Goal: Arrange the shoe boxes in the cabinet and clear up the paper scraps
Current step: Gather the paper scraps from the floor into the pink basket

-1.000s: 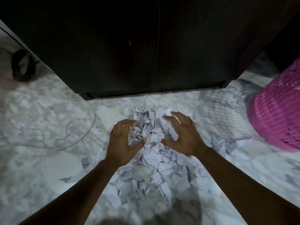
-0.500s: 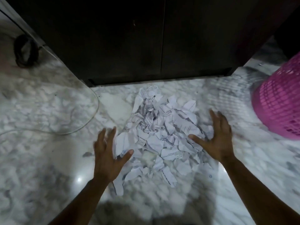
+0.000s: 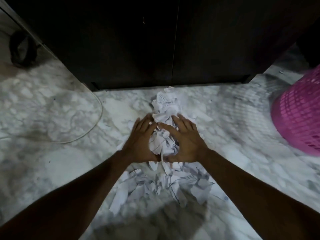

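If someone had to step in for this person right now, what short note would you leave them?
Hands: left hand and right hand are pressed against either side of a bunch of paper scraps, fingers mostly straight, scooping it together.
Things: the scraps lie on the marble floor in front of the dark cabinet, whose doors are closed. More scraps lie spread nearer the person. A pink basket stands at the right.
Done: no shoe boxes are out in view.
Left: lift the gathered bunch, collect the loose scraps and bin them, probably in the basket.
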The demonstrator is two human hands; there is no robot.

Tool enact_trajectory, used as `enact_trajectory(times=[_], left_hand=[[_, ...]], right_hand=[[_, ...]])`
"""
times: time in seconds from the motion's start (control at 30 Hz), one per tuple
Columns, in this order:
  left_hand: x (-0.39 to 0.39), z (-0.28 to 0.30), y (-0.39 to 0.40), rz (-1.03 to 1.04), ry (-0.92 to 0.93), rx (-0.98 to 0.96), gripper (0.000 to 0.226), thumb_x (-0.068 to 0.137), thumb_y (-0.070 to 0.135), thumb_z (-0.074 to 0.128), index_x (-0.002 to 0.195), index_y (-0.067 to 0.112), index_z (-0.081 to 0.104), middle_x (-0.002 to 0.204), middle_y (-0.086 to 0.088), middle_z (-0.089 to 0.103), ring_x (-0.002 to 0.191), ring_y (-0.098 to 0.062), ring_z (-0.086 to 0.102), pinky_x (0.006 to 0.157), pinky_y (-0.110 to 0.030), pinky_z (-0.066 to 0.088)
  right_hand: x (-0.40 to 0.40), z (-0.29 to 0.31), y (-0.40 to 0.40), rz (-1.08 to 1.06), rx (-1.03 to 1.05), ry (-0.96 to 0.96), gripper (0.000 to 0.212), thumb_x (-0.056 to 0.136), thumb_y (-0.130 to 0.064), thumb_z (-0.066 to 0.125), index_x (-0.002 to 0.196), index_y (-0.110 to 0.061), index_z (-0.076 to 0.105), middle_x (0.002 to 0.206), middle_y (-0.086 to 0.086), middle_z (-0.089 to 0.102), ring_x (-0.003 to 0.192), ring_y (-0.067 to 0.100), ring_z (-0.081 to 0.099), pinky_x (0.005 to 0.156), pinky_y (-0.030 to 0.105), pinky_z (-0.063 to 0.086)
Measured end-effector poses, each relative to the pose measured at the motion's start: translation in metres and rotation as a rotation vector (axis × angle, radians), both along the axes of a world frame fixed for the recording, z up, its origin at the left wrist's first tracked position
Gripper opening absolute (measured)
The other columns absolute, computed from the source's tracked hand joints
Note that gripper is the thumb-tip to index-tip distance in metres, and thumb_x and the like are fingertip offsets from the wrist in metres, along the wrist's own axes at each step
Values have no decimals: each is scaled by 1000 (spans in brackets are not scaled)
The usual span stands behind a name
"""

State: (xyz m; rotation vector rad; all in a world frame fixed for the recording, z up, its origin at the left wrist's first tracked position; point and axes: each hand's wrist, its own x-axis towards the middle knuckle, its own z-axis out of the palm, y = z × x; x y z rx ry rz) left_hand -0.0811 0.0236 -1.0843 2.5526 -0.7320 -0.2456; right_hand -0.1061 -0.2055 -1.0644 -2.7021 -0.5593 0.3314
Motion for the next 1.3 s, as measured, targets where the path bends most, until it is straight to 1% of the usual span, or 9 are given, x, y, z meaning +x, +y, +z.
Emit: enact_trajectory(times=[0.1,0.17,0.3,0.43,0.6,0.8,0.93,1.07,1.3], left_hand=[[-14,-4,-9,119,-82,-164,106,47,56,90,137,11,57,139,-8,55,130,-31,50,108,-51,45],[-21,-2,-17,181,-122,-206,83,48,43,85,120,8,63,126,-7,60,114,-30,54,94,-48,50],[-23,5,-34,261,-74,-245,56,59,33,56,102,-1,63,105,-12,60,95,-31,52,85,-48,48],[-22,18,-56,300,-12,-388,50,61,13,44,105,3,65,106,-9,61,99,-30,58,88,-48,53],[-11,71,-92,270,-50,-541,18,69,20,59,83,9,56,88,-1,55,81,-26,55,68,-43,50],[9,160,-156,122,-156,-620,24,71,7,68,82,18,50,81,1,54,72,-22,57,64,-20,43],[26,232,-219,-58,-175,-698,15,75,10,67,83,3,56,82,-8,60,74,-26,60,64,-41,52],[36,305,-298,-226,-240,-858,29,82,31,60,89,3,64,87,2,67,76,-3,62,72,-14,50],[42,363,-442,-416,-180,-876,29,73,18,61,99,7,70,91,0,75,86,-13,71,71,-26,56]], right_hand=[[-10,-11,9,-80,124,-197,93,63,-79,69,142,-34,55,144,8,49,135,34,42,102,52,42],[-13,-16,16,-116,224,-292,73,65,-64,78,124,-22,66,123,7,57,112,33,49,90,44,47],[-12,-24,21,-163,246,-272,48,67,-28,81,110,-12,68,108,9,57,99,33,51,78,45,52],[-13,-9,13,-265,377,-304,38,79,-27,68,111,-6,70,107,13,63,94,32,62,78,37,54],[-13,39,-9,-397,536,-408,25,80,-17,66,102,-7,67,99,7,58,81,19,57,67,27,46],[-14,132,-62,-544,594,-572,20,79,-21,66,96,-10,64,95,-4,55,79,16,56,65,28,45],[-17,206,-114,-603,622,-734,10,83,-26,61,88,-17,58,87,-3,53,75,11,48,65,23,35],[-26,276,-180,-723,535,-942,19,79,-11,72,96,-5,65,87,11,64,75,19,58,63,28,44],[-29,321,-309,-862,473,-1128,22,80,-14,66,97,0,68,92,1,72,85,14,68,75,31,55]])
